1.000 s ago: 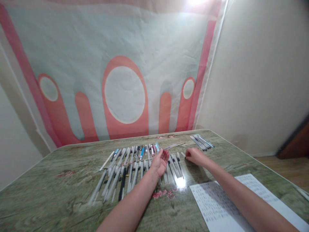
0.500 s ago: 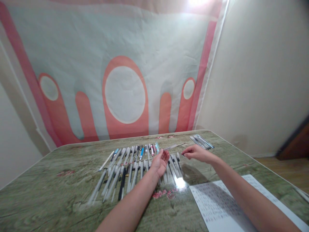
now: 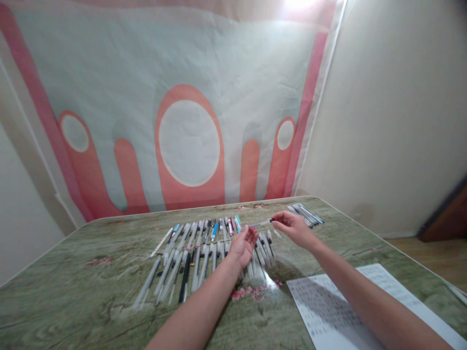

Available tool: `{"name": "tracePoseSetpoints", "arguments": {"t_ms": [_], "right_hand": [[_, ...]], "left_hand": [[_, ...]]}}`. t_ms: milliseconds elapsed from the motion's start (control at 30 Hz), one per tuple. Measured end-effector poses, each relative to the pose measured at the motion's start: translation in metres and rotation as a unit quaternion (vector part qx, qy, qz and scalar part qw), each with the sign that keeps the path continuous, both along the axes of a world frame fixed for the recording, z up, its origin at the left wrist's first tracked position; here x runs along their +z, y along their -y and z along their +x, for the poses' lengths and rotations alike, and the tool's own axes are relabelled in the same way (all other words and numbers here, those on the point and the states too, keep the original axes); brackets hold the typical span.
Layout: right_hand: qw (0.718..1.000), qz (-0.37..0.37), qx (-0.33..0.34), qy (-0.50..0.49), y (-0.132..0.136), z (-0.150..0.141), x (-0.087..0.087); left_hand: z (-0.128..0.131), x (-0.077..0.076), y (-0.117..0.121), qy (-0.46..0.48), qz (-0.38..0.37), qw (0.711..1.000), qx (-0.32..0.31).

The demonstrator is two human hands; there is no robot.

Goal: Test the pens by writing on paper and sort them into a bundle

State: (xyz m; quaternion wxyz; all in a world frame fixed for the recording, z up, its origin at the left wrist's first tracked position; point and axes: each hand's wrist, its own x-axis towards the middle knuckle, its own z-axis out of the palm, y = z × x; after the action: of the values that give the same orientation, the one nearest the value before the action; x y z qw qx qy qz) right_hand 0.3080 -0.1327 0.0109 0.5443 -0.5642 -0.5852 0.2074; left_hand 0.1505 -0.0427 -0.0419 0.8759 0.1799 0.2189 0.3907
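Observation:
My left hand (image 3: 242,247) is closed with its palm turned up, pinching one end of a clear pen (image 3: 260,223) that points right. At the pen's right end my right hand (image 3: 293,227) pinches a small black piece (image 3: 272,220), which looks like a pen part. Whether this piece touches the pen or is fitted on it I cannot tell. Beneath and left of my left hand lie rows of clear pen parts (image 3: 195,267), some with black pieces. Among the upper row are a blue pen (image 3: 214,231) and a pink and white pen (image 3: 230,227).
A bundle of pens (image 3: 305,215) lies at the table's back right. A sheet of paper covered with writing (image 3: 328,306) is under my right forearm. The table (image 3: 91,287) has a green wood-like surface, with a printed backdrop (image 3: 189,146) behind it.
My right hand has moved left and slightly up, bringing the small black piece to the pen's right end. My left hand stays nearly in place.

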Motion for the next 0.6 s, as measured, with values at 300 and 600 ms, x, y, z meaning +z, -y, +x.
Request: {"name": "tracePoseSetpoints", "arguments": {"t_ms": [300,600], "right_hand": [[0.999,0.016,-0.022,0.033,-0.0003,0.0,-0.0006],[0.998,0.017,-0.044,0.029,-0.0022,-0.0008,-0.0054]], "left_hand": [[0.0002,-0.0011,-0.0003,0.003,0.022,1.0,-0.001],[0.0002,-0.0004,-0.0003,0.011,0.032,0.999,0.005]]}}
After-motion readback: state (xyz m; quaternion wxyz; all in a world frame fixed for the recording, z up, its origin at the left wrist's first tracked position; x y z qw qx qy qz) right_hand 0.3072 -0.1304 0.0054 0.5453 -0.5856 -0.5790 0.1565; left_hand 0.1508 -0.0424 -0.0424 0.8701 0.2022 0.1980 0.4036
